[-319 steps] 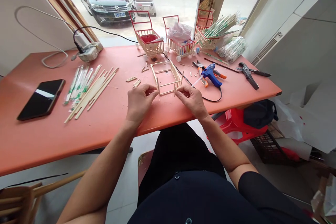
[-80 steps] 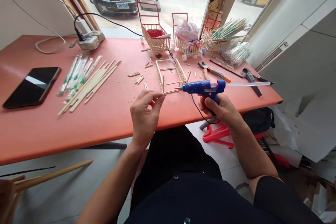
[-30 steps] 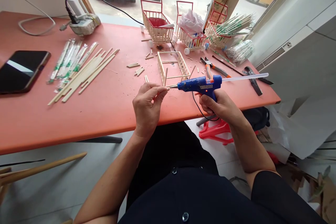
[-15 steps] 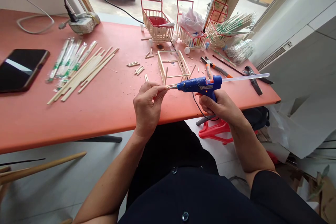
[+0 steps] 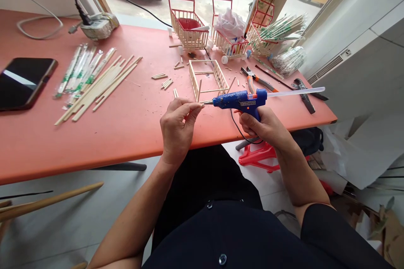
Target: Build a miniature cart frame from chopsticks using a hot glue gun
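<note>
My right hand (image 5: pixel 260 125) is wrapped round the handle of a blue hot glue gun (image 5: pixel 235 100), which points left. A long clear glue stick (image 5: pixel 295 92) sticks out of its back, and a small orange light glows on its side. At the metal nozzle, my left hand (image 5: pixel 179 124) is closed in a pinch on a short wooden stick, mostly hidden by the fingertips. Just beyond the gun, an open frame of thin wooden sticks (image 5: pixel 208 76) rests on the table.
Three small stick-built carts with red trim, one a red-handled cart (image 5: pixel 189 29), line the window side. Pliers (image 5: pixel 251 80) lie at right. Loose chopsticks (image 5: pixel 101 86), wrapped chopsticks (image 5: pixel 71 71), a phone (image 5: pixel 27 82) and a power strip (image 5: pixel 99 25) occupy the left of the pink table (image 5: pixel 126 143).
Almost nothing differs. The hands and the glue gun keep the same place, with the nozzle still at my left fingertips; the view has shifted very slightly.
</note>
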Demonstrator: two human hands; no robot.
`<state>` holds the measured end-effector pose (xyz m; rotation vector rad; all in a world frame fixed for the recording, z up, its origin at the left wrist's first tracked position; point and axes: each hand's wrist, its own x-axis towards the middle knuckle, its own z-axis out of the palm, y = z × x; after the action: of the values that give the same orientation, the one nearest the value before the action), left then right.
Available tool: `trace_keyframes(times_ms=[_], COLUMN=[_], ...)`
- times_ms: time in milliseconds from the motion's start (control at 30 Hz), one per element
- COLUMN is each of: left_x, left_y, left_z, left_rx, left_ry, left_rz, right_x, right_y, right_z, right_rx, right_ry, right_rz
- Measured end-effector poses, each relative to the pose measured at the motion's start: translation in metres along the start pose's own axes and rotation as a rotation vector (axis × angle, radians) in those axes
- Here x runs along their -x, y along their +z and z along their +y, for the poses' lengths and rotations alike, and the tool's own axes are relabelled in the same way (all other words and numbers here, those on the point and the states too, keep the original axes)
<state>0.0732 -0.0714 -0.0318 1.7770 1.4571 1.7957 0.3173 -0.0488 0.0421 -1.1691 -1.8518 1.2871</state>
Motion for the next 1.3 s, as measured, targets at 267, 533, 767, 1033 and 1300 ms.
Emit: trace_keyframes(times_ms=[267,533,767,1033,1300], left_x=[0.0007,0.0001,-0.0003,0.0005,0.0], left_y=[0.0016,0.0,0.0003,0.0002,-0.0004], left_z=[-0.0013,-0.0008,-0.0025,-0.0017,-0.0026], left_rx=[0.025,0.009,0.002,0.028,0.006], left_ry=[0.023,-0.008,-0.002,0.005,-0.015], left_rz=[0.02,-0.001,0.003,0.005,0.001], right_x=[0.0002,0.0012,0.0024,0.002,0.0021], right_y=[0.0009,0.0006,0.0007,0.0022,0.0015], right_z=[-0.001,-0.0003,-0.0019,-0.0036,-0.003], right_rx=[0.02,0.017,0.027,0.025,0.019], right_ry=[0.001,0.005,0.012,0.004,-0.014], right_rz=[0.004,0.009,0.002,0.004,0.007])
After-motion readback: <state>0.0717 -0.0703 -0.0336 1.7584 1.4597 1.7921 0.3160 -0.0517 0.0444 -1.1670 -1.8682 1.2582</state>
